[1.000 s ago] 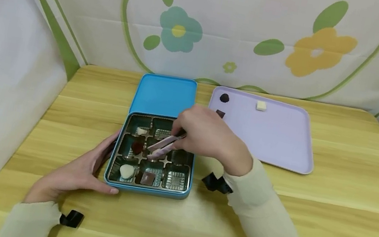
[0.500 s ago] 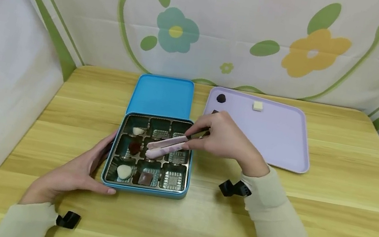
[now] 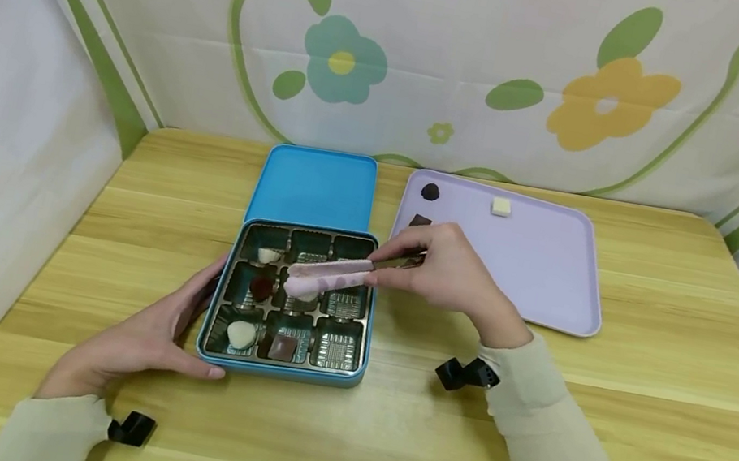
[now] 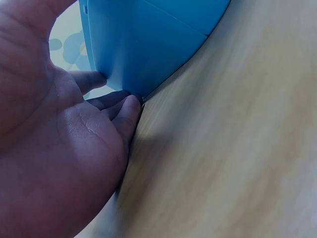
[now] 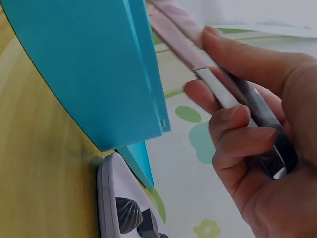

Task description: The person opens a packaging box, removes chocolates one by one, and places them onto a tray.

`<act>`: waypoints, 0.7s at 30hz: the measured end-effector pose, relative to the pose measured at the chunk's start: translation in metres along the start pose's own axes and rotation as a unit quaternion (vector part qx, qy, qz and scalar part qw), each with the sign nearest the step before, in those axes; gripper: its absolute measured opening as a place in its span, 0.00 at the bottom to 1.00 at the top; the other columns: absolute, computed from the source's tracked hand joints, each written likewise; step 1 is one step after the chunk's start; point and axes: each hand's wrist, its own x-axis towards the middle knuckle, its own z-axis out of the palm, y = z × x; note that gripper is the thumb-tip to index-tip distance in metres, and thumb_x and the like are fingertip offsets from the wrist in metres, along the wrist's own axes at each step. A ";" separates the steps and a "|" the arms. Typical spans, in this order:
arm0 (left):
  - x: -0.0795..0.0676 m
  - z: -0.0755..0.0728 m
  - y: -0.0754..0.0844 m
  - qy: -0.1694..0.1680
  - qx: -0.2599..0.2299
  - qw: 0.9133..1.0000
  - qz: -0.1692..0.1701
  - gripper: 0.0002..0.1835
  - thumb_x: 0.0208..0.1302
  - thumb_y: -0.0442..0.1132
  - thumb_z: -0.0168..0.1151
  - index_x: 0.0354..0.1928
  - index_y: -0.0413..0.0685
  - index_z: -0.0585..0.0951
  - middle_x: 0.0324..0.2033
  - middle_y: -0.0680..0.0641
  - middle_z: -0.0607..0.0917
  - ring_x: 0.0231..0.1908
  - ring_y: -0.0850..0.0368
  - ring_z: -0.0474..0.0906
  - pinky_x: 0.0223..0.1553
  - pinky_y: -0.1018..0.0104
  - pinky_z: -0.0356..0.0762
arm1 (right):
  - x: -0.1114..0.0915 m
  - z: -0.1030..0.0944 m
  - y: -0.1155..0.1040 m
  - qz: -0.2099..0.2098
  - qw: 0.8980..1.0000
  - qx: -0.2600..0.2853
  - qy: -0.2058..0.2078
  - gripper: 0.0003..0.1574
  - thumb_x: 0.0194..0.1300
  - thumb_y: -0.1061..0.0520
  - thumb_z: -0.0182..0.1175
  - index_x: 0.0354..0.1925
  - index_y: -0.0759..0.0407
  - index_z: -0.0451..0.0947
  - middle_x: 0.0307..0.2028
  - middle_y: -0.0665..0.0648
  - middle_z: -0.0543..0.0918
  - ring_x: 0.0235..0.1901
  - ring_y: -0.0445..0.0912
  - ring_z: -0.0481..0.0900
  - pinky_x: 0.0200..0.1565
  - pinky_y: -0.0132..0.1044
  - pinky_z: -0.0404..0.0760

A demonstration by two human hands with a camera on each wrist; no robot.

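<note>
My right hand [image 3: 458, 275] pinches a pair of tongs [image 3: 328, 282] with pink tips and metal handles. The tips hover over the middle of a blue tin [image 3: 285, 371], whose liner is divided into compartments. Under them shows a pale chocolate [image 3: 307, 297] in the centre compartment. The left column holds a white chocolate [image 3: 268, 256], a reddish-brown chocolate [image 3: 261, 286] and another white chocolate [image 3: 241, 335]. At front centre sits a brown square chocolate [image 3: 283, 347]. My left hand [image 3: 143, 335] rests on the tin's front left corner, fingertips against its side [image 4: 133, 44], thumb along the front.
The tin's blue lid [image 3: 313, 188] lies flat behind it. Back right, a lilac tray [image 3: 525, 274] bears a dark round chocolate [image 3: 430, 192], a dark square chocolate [image 3: 420, 220] and a white square chocolate [image 3: 501, 206]. A flowered cloth [image 3: 432, 44] hangs behind the table.
My right hand has drawn back to the right and up with the tongs, whose tips have risen from the centre compartment. The pale chocolate there now shows. My left hand keeps its place.
</note>
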 end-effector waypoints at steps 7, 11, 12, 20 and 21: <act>0.000 0.000 0.001 0.003 0.015 1.000 -0.003 0.75 0.54 0.32 0.85 0.88 0.74 0.38 0.88 0.52 0.35 0.86 0.40 0.27 0.67 0.93 0.49 | -0.019 -0.018 0.017 0.069 0.996 0.022 0.060 0.11 0.58 0.50 0.83 0.41 0.45 0.95 0.38 0.47 0.94 0.39 0.45 0.86 0.43 0.37 0.83; -0.001 -0.001 0.001 0.001 0.027 1.000 -0.002 0.75 0.54 0.33 0.85 0.87 0.75 0.38 0.88 0.52 0.35 0.86 0.40 0.26 0.67 0.94 0.48 | -0.044 -0.030 0.030 0.109 0.988 0.024 0.111 0.14 0.60 0.48 0.82 0.44 0.47 0.95 0.39 0.46 0.94 0.39 0.42 0.86 0.41 0.34 0.83; -0.001 -0.001 0.001 0.000 0.028 1.000 -0.001 0.75 0.54 0.33 0.84 0.87 0.75 0.38 0.88 0.52 0.35 0.86 0.40 0.27 0.67 0.94 0.48 | -0.052 -0.034 0.034 0.124 0.984 0.030 0.123 0.14 0.61 0.47 0.82 0.45 0.47 0.95 0.39 0.45 0.94 0.38 0.41 0.85 0.39 0.34 0.83; -0.005 -0.003 0.003 0.000 0.028 1.000 -0.010 0.75 0.54 0.33 0.85 0.87 0.75 0.38 0.88 0.52 0.36 0.86 0.53 0.30 0.66 0.94 0.50 | -0.116 -0.061 0.065 0.256 0.942 0.064 0.208 0.24 0.65 0.43 0.78 0.53 0.54 0.92 0.36 0.33 0.88 0.35 0.36 0.78 0.34 0.28 0.80; -0.006 -0.003 0.003 0.001 0.029 1.000 -0.012 0.74 0.54 0.33 0.85 0.87 0.76 0.38 0.88 0.52 0.37 0.86 0.57 0.31 0.66 0.94 0.50 | -0.122 -0.065 0.069 0.272 0.935 0.064 0.217 0.25 0.65 0.42 0.78 0.54 0.53 0.92 0.36 0.32 0.88 0.34 0.35 0.78 0.34 0.27 0.80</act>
